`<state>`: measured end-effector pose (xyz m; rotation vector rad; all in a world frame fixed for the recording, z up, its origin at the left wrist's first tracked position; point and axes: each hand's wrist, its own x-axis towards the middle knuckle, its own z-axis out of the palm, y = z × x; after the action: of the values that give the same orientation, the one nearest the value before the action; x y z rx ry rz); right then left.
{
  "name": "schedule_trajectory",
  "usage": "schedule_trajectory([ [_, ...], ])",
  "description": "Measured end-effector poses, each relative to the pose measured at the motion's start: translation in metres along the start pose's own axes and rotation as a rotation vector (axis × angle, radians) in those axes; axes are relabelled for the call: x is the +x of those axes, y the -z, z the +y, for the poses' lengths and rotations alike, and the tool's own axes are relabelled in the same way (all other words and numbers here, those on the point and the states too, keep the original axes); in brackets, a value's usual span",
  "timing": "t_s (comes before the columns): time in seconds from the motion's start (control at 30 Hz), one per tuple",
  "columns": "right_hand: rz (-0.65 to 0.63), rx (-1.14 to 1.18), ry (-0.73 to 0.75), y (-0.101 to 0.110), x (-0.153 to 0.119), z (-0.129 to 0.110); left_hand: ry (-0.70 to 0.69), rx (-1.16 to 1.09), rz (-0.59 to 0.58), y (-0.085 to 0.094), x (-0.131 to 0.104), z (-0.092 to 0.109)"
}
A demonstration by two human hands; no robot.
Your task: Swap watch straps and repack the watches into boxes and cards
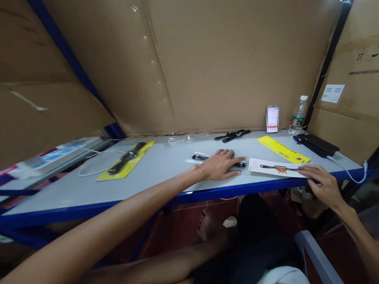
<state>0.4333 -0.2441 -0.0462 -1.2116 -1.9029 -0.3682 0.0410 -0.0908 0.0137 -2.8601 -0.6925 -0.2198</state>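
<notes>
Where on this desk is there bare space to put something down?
The widest bare patch of desktop lies between the yellow-backed pack and your left hand. A smaller one separates the black tools from the yellow strip. The right end is crowded: that strip, the bottle, the black case and the white card at your right hand.

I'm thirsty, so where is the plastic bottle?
In the head view, the plastic bottle stands at the back right of the table, just right of the upright phone and behind the black pouch.
</notes>
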Motion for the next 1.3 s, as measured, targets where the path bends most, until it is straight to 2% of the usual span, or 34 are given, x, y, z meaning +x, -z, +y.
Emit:
schedule_trajectory([
  [0.13, -0.116, -0.146, 0.009, -0.001, 0.000, -0.004, 0.034, 0.025, 0.001, 0.000, 0.002, 0.004],
  [0.3, -0.247, -0.338, 0.031, 0.006, -0.004, -0.004, 0.012, 0.015, -0.010, 0.000, 0.011, 0.009],
  [0.43, -0.321, -0.403, 0.026, 0.008, 0.010, -0.017, 0.022, 0.041, -0.003, -0.001, 0.014, 0.013],
  [0.53, -0.370, -0.374, 0.011, -0.006, 0.034, -0.040, 0.010, 0.052, 0.011, -0.003, 0.012, 0.014],
  [0.67, -0.481, -0.254, 0.039, -0.041, 0.069, -0.071, 0.024, 0.058, 0.033, -0.007, 0.009, 0.014],
  [0.8, -0.582, -0.151, 0.029, -0.066, 0.094, -0.083, 0.026, 0.039, 0.043, -0.010, 0.008, 0.015],
  [1.03, -0.582, -0.032, 0.094, -0.078, 0.106, -0.079, 0.033, 0.074, 0.026, -0.009, 0.007, 0.017],
  [1.3, -0.571, 0.020, 0.138, -0.082, 0.111, -0.074, 0.039, 0.078, 0.018, -0.009, 0.007, 0.019],
])
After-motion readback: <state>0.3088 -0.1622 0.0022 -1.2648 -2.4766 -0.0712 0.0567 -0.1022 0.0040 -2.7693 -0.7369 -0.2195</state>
